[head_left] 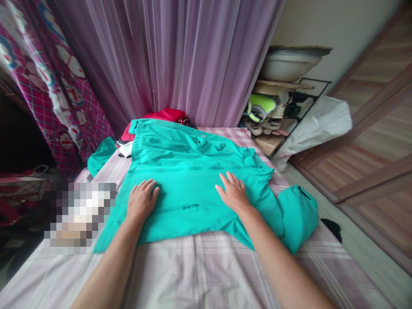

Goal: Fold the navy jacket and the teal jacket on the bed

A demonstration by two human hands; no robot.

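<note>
A teal jacket [183,184] lies spread on a pink checked cloth, its hem side to the left and a sleeve bunched at the right. My left hand [141,199] rests flat on the jacket near its left edge, fingers stretched out. Toward the right part of the jacket, my right hand [232,191] lies palm down with its fingers apart. Neither hand grasps the fabric. Small dark lettering shows on the cloth between the hands, and creases run across the far half.
Behind the jacket are red clothing [167,114] and a purple curtain [193,56]. A shoe rack [298,109] with a basin [289,64] above it stands at back right, beside a white bag [322,124]. The checked cloth [193,274] covers the surface. A blurred patch hides something at left.
</note>
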